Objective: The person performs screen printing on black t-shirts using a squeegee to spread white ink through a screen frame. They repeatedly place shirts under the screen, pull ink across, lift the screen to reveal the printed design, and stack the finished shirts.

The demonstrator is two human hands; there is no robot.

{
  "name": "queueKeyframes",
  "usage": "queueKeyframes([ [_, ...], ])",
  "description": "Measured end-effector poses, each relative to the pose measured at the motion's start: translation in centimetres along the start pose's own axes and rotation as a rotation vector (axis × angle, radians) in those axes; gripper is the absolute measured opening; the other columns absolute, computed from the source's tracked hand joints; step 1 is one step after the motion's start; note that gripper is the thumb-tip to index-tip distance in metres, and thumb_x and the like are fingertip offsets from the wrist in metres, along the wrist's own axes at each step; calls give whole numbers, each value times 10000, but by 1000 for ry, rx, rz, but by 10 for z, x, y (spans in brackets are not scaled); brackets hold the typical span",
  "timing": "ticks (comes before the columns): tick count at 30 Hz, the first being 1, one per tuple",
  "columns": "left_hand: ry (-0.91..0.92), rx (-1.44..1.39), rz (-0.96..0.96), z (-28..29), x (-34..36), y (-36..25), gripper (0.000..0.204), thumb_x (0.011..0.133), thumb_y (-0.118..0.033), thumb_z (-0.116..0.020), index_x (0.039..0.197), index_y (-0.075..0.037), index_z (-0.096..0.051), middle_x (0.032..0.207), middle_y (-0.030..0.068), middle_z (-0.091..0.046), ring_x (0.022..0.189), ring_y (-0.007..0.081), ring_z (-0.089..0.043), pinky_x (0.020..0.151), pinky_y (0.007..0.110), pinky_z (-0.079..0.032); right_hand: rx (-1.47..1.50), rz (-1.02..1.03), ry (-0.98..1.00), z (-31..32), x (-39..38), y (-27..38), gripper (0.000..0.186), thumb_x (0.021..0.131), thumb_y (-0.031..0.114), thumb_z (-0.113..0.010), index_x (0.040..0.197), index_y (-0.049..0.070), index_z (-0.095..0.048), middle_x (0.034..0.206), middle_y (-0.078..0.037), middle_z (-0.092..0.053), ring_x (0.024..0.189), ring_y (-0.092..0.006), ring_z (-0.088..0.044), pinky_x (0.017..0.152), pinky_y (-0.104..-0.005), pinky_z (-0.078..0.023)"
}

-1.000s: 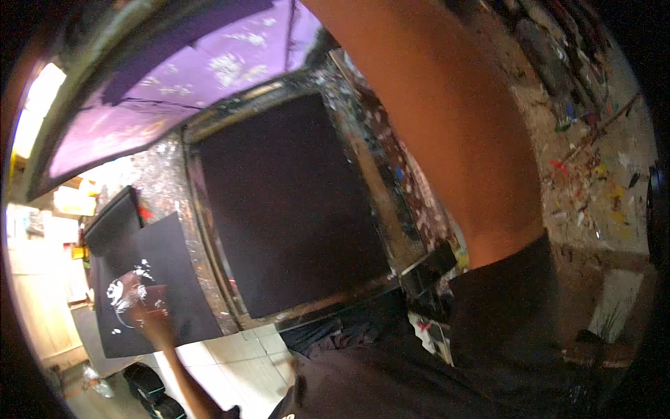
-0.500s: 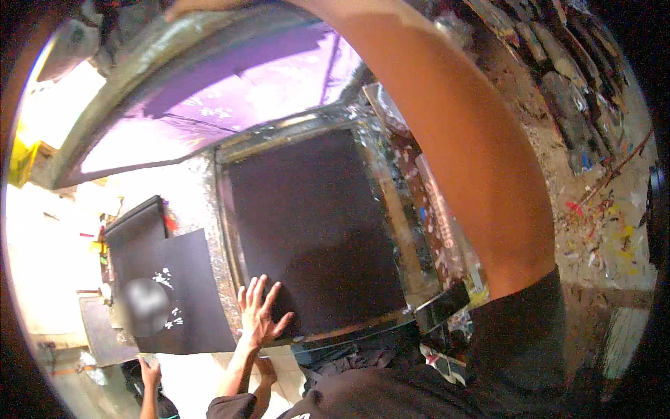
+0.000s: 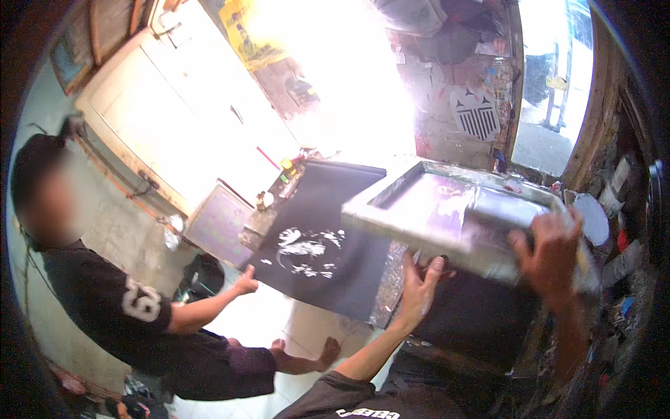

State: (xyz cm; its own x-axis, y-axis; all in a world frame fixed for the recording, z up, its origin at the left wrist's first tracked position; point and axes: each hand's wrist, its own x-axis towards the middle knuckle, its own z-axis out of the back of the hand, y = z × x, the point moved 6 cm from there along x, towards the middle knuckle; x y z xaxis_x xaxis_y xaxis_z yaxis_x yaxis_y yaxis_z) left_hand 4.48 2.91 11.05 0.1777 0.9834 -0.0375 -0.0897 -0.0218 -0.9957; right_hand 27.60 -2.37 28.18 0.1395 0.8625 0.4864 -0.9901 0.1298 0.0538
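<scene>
My left hand (image 3: 417, 293) is at the near edge of a screen printing frame (image 3: 391, 222), its thumb spread and its fingertips against the frame. Purple mesh (image 3: 433, 199) fills the frame, which is tilted above a black fabric panel (image 3: 460, 307). My right hand (image 3: 555, 255) is over the frame's near right part, its fingers curled but smeared by motion; whether it grips the rim or something else is unclear. A dark bar-shaped blur (image 3: 499, 234) lies beside it inside the frame. To the left lies a black panel with a white print (image 3: 307, 248).
A co-worker (image 3: 132, 307) in black stands at the left, one hand (image 3: 244, 281) at the printed panel's near corner. Behind that panel is a cluttered ledge (image 3: 283, 187). Paint-stained clutter (image 3: 624, 269) lines the right side. A bright doorway (image 3: 551, 91) shows at the far right.
My view has swung to the left. The raised frame has come down. My left hand has left the black fabric for the frame's edge; my right arm has drawn back toward me.
</scene>
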Motion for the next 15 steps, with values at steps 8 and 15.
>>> queueKeyframes([
  [8,87,-547,415,-2,-30,130,196,969,-107,-658,1059,64,-624,1062,148,-672,970,246,-681,868,449,-613,319,-67,656,-174,-94,-15,204,889,253,-648,1035,109,-648,890,-181,-723,848,-406,-709,761,-527,-546],
  [15,17,-485,469,16,-48,146,283,990,-136,-642,1024,-17,-387,1142,167,-566,1028,262,-634,909,504,-591,-40,295,83,-176,-93,17,73,860,216,-608,897,157,-629,736,-67,-688,689,-216,-708,889,-506,-474],
])
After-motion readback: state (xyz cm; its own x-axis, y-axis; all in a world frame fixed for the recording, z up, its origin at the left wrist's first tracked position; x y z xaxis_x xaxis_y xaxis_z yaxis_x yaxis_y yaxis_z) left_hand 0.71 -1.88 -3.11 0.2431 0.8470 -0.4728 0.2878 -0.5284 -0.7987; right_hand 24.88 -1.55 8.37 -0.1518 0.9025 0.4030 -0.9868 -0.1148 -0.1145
